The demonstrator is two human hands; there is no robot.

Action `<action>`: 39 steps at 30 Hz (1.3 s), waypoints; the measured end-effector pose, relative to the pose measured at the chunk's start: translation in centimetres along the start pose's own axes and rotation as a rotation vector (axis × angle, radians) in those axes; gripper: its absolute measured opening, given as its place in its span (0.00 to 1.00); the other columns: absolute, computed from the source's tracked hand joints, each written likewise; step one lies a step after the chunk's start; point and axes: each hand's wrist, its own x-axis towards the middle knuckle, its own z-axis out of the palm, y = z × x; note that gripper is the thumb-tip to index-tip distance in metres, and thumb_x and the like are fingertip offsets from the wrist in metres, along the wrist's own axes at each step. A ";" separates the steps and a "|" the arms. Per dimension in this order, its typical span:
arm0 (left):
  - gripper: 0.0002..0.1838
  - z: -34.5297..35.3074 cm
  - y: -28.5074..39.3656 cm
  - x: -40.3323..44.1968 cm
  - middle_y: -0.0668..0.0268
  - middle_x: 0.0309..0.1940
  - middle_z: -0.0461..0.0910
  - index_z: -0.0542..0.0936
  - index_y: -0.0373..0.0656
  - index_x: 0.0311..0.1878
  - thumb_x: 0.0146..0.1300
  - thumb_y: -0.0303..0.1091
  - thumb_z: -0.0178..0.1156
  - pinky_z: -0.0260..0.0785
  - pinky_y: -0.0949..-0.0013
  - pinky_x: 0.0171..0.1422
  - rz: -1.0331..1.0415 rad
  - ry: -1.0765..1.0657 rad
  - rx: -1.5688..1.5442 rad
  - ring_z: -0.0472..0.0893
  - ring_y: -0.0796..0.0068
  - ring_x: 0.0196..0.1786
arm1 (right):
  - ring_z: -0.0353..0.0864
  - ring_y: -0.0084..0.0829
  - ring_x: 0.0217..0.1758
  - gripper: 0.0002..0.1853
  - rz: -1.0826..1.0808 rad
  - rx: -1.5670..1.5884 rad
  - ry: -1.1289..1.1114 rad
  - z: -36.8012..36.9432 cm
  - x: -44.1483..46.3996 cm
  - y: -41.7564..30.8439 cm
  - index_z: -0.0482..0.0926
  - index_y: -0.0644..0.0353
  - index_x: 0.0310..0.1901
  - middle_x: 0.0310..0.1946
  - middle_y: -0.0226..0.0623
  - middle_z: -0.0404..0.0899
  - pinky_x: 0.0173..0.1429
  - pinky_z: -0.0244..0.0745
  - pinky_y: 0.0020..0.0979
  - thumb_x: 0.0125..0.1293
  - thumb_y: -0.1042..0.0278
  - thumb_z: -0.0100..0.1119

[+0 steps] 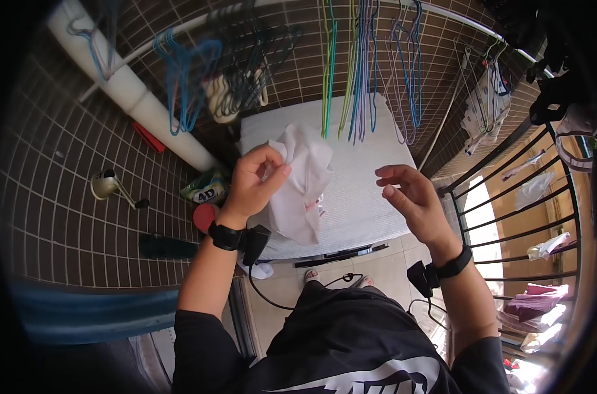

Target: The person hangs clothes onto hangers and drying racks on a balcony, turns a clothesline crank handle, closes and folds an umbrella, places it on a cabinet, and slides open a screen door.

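Note:
A white cloth garment (pixel 299 190) hangs crumpled from my left hand (pixel 255 178), whose fingers pinch its upper edge. The garment is over the near left part of a white quilted cover (pixel 370 197). A small reddish mark shows near its lower right. My right hand (pixel 408 200) is raised to the right of the garment, apart from it. Its thumb and fingers are curved with a gap between them, and nothing is in them. Black bands with small boxes are strapped on both wrists.
Blue hangers (pixel 180 85), dark hangers (pixel 242 79) and coloured hangers (pixel 364 72) hang from a rail overhead. A bag (pixel 208 188) and a red lid (pixel 205 217) stand at the left by the tiled wall. Black railings (pixel 518 203) run along the right. A cable crosses below me.

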 end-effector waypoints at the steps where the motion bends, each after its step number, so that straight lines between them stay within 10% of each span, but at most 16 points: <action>1: 0.08 0.1 2.7 0.3 0.74 0.28 0.74 0.76 0.39 0.31 0.63 0.29 0.66 0.61 0.78 0.40 0.041 -0.053 -0.053 0.69 0.85 0.33 | 0.72 0.40 0.65 0.32 -0.081 -0.185 0.001 -0.3 1.1 1.4 0.68 0.66 0.64 0.62 0.46 0.72 0.69 0.68 0.41 0.67 0.54 0.67; 4: 0.07 0.4 8.3 0.6 0.74 0.29 0.72 0.75 0.41 0.31 0.63 0.26 0.64 0.60 0.78 0.42 0.054 -0.145 -0.189 0.68 0.85 0.34 | 0.59 0.44 0.76 0.47 -0.076 -0.068 -0.095 1.1 2.7 3.9 0.57 0.64 0.72 0.72 0.50 0.60 0.75 0.59 0.47 0.61 0.47 0.71; 7: 0.10 0.7 10.0 0.7 0.73 0.31 0.72 0.72 0.42 0.28 0.62 0.26 0.64 0.58 0.77 0.42 0.058 -0.155 -0.234 0.68 0.83 0.35 | 0.69 0.38 0.70 0.38 0.085 0.584 -0.374 2.4 3.6 3.7 0.64 0.63 0.70 0.67 0.46 0.69 0.72 0.65 0.41 0.64 0.55 0.70; 12: 0.11 1.6 9.8 0.4 0.69 0.40 0.73 0.71 0.43 0.31 0.62 0.28 0.66 0.66 0.74 0.51 -0.026 0.018 -0.040 0.72 0.80 0.44 | 0.83 0.22 0.46 0.12 -0.128 0.367 -0.378 3.3 2.3 -2.1 0.80 0.65 0.52 0.44 0.32 0.85 0.52 0.77 0.26 0.68 0.75 0.61; 17: 0.40 4.5 11.4 -0.8 0.62 0.57 0.74 0.66 0.33 0.67 0.67 0.59 0.59 0.69 0.70 0.59 -0.100 -0.327 -0.341 0.73 0.75 0.58 | 0.81 0.25 0.42 0.11 -0.487 -0.266 -0.151 4.3 0.5 -5.9 0.78 0.67 0.48 0.38 0.37 0.83 0.45 0.76 0.29 0.66 0.73 0.63; 20: 0.23 5.8 12.1 0.6 0.65 0.48 0.81 0.76 0.34 0.58 0.76 0.46 0.53 0.69 0.74 0.55 -0.174 -0.245 0.063 0.77 0.79 0.49 | 0.82 0.31 0.42 0.14 -0.542 -0.307 -0.190 4.9 -0.4 -5.9 0.78 0.67 0.47 0.36 0.38 0.80 0.47 0.77 0.31 0.65 0.68 0.66; 23: 0.17 5.7 10.6 0.8 0.67 0.45 0.82 0.79 0.35 0.54 0.78 0.40 0.50 0.69 0.75 0.54 -0.212 -0.037 -0.230 0.78 0.81 0.47 | 0.81 0.35 0.48 0.23 -0.214 -0.018 -0.298 2.4 -1.9 -4.0 0.76 0.66 0.53 0.44 0.41 0.80 0.52 0.78 0.36 0.63 0.59 0.70; 26: 0.15 5.8 11.8 1.2 0.67 0.50 0.81 0.77 0.35 0.56 0.77 0.36 0.52 0.68 0.75 0.58 -0.139 0.020 -0.423 0.77 0.82 0.51 | 0.76 0.34 0.60 0.25 -0.232 -0.232 0.072 0.3 -1.4 -0.2 0.72 0.64 0.57 0.57 0.42 0.73 0.58 0.78 0.35 0.64 0.60 0.70; 31: 0.14 6.1 13.6 2.1 0.66 0.52 0.80 0.75 0.37 0.59 0.75 0.30 0.54 0.67 0.73 0.63 -0.083 -0.145 -0.540 0.77 0.79 0.55 | 0.48 0.48 0.81 0.60 -0.067 0.106 -0.334 0.9 0.6 3.5 0.41 0.59 0.78 0.76 0.55 0.51 0.79 0.51 0.48 0.56 0.50 0.76; 34: 0.19 5.2 14.6 2.4 0.64 0.56 0.78 0.72 0.37 0.61 0.67 0.20 0.50 0.66 0.70 0.66 -0.095 -0.194 -0.586 0.76 0.76 0.59 | 0.71 0.39 0.67 0.48 0.036 0.017 -0.557 1.9 0.7 1.9 0.59 0.63 0.74 0.64 0.49 0.73 0.71 0.63 0.40 0.57 0.53 0.74; 39: 0.32 2.5 16.4 2.7 0.62 0.58 0.76 0.69 0.37 0.65 0.52 0.15 0.46 0.63 0.67 0.71 -0.112 -0.159 -0.702 0.74 0.72 0.63 | 0.81 0.28 0.51 0.30 0.195 -0.061 -0.800 0.9 0.2 0.1 0.79 0.64 0.59 0.48 0.36 0.85 0.60 0.73 0.30 0.58 0.58 0.74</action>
